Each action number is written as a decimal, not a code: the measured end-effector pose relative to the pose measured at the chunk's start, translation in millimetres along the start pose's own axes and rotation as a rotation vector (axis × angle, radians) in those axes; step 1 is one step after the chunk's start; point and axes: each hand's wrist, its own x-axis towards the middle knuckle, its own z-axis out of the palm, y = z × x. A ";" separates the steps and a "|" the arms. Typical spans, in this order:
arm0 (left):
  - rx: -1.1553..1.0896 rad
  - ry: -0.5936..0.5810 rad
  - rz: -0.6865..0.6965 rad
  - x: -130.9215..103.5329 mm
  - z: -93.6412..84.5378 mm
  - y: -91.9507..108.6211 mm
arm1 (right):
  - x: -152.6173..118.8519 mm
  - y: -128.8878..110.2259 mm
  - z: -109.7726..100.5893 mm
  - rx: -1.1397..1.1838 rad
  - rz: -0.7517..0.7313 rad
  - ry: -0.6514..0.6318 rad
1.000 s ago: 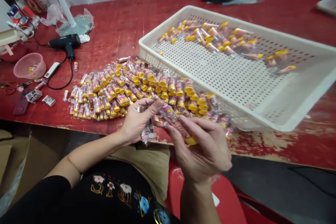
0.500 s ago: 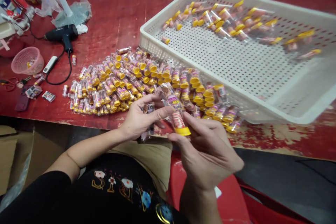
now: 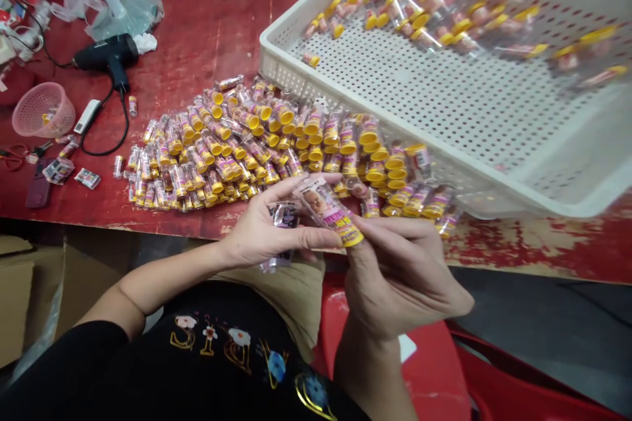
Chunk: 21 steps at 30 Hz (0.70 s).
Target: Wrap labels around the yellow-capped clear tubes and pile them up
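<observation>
A small plastic tube in a printed sleeve is held between my two hands, tilted, its yellow end toward my right hand. My right thumb and fingers pinch that lower end. At its upper part, my left hand has the thumb across the tube and the fingers behind it. Tucked in the left palm are several dark printed plastic sleeves, partly hidden by the thumb. Just beyond my hands lies a big pile of wrapped tubes with yellow caps.
A white perforated crate at the right holds loose yellow-capped tubes. On the red table's left side are a black heat gun with its cord, a pink basket, red-handled scissors and small packets.
The printed sleeve has slid down the tube, covering the pink contents seen before. My right hand has shifted slightly right, and the view has tipped a little.
</observation>
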 end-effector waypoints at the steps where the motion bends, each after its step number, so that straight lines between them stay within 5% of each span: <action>1: 0.006 0.006 0.009 -1.5 1.2 -0.3 | -1.1 -0.5 1.9 -0.007 -0.001 0.033; 15: -0.041 0.068 0.082 -7.7 1.4 -2.0 | -1.4 -5.3 13.6 -0.064 -0.020 0.033; 18: 0.071 0.160 0.139 -12.9 -17.2 4.1 | -3.2 -5.4 15.3 -0.046 0.096 0.008; 21: 0.306 0.355 0.198 -23.8 -64.7 30.0 | -6.2 3.1 15.7 -0.055 0.190 0.058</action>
